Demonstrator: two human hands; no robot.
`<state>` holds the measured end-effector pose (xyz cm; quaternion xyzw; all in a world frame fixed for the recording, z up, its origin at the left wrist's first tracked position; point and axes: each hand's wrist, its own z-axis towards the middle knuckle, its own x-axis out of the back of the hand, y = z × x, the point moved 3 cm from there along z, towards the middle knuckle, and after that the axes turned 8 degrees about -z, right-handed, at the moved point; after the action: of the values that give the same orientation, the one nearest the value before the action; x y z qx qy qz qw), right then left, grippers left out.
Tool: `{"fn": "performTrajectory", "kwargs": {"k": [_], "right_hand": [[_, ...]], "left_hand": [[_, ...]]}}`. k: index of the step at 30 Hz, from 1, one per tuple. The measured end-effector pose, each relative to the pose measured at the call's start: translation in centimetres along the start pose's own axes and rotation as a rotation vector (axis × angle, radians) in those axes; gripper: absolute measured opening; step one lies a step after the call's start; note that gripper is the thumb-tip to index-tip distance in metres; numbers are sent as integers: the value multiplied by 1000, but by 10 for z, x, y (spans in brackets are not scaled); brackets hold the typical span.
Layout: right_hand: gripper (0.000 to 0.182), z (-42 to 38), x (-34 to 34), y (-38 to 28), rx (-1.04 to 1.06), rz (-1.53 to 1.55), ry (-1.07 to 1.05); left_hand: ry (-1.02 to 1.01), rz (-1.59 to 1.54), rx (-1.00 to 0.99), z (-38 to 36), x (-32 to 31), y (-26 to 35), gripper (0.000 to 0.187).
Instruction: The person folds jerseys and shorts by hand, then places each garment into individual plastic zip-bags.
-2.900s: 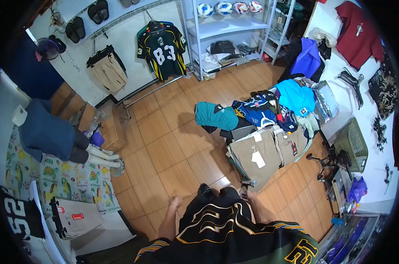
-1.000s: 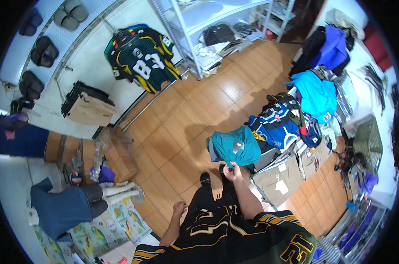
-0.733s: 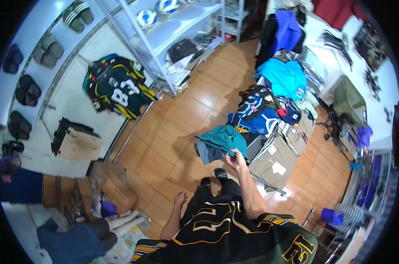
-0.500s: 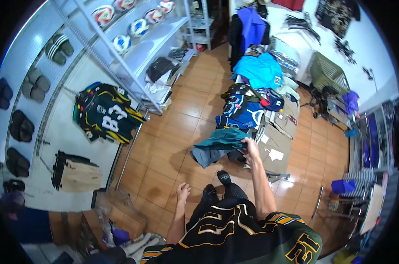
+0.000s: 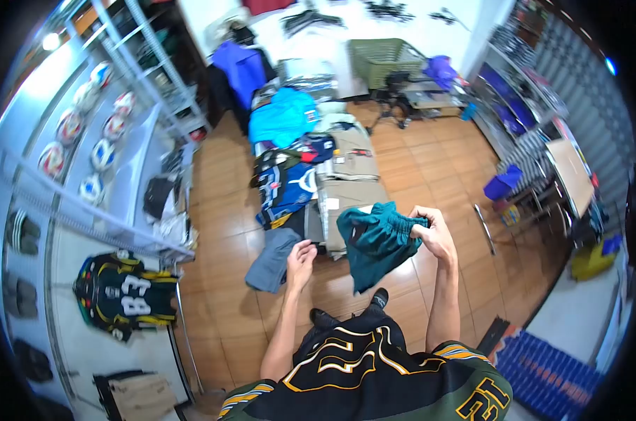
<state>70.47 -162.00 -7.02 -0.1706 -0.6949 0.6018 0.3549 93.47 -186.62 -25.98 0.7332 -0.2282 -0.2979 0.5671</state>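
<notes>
Dark green shorts point(image 5: 379, 245) hang from my right hand point(image 5: 434, 235), its fingers closed on the gathered waistband. My left hand point(image 5: 301, 264) is raised to the left of them, fingers apart, beside a grey garment point(image 5: 271, 259) at the near left corner of the clothes pile; whether it touches that garment is unclear. Farther back on the pile lie a blue jersey point(image 5: 288, 191), a bright blue garment point(image 5: 284, 118) and folded beige clothes point(image 5: 353, 193).
Shelves with balls point(image 5: 102, 154) stand at the left, above a hanging green jersey point(image 5: 128, 295). A green basket point(image 5: 384, 62) is at the back. At the right are a small table point(image 5: 569, 175) and a purple bin point(image 5: 503, 182). Tiled floor point(image 5: 226, 281) surrounds the pile.
The view has turned right. The green shorts have moved right, apart from the grey garment, still in my right hand. My left hand has risen toward the pile and its fingers have spread.
</notes>
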Motion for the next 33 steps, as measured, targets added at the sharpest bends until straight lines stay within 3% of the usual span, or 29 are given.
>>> {"fn": "performTrajectory", "kwargs": {"k": [5, 7, 9, 11, 12, 13, 15, 17, 19, 22, 27, 29, 31, 33], "right_hand": [[9, -68, 102, 13, 6, -18, 167], [14, -94, 144, 21, 46, 6, 187], [18, -120, 186, 28, 47, -5, 245], [18, -148, 223, 31, 48, 61, 286], [17, -163, 239, 34, 28, 87, 319], [17, -176, 257, 39, 23, 81, 363], [13, -206, 290, 51, -66, 20, 520], [8, -249, 327, 62, -132, -59, 799], [9, -277, 346, 74, -165, -75, 940], [12, -302, 366, 80, -140, -119, 1148], [19, -320, 399, 93, -180, -275, 1361], [21, -320, 415, 92, -326, -528, 1421], [22, -314, 435, 96, -356, -563, 1482], [23, -305, 455, 104, -384, -670, 1527]], "left_hand": [[-450, 20, -16, 36, -183, -24, 46], [-613, 118, 72, 26, -258, -33, 51], [-925, 58, 209, 19, -324, -70, 61], [-1016, -154, 578, -5, -383, -100, 60], [-1055, -229, 651, -20, -409, -99, 59], [-1094, -320, 608, -38, -435, -76, 61], [-1168, -197, 419, -44, -476, -84, 66], [-1081, -207, 323, -49, -519, -68, 66], [-1130, -185, 201, -44, -547, -42, 45], [-1227, -142, 170, -40, -595, -3, 32], [-1313, -37, -66, -22, -676, 18, 18], [-1345, -45, -88, -24, -706, 35, 18], [-1369, -56, -116, -18, -738, 43, 18], [-1394, -16, -287, -5, -769, 46, 21]]}}
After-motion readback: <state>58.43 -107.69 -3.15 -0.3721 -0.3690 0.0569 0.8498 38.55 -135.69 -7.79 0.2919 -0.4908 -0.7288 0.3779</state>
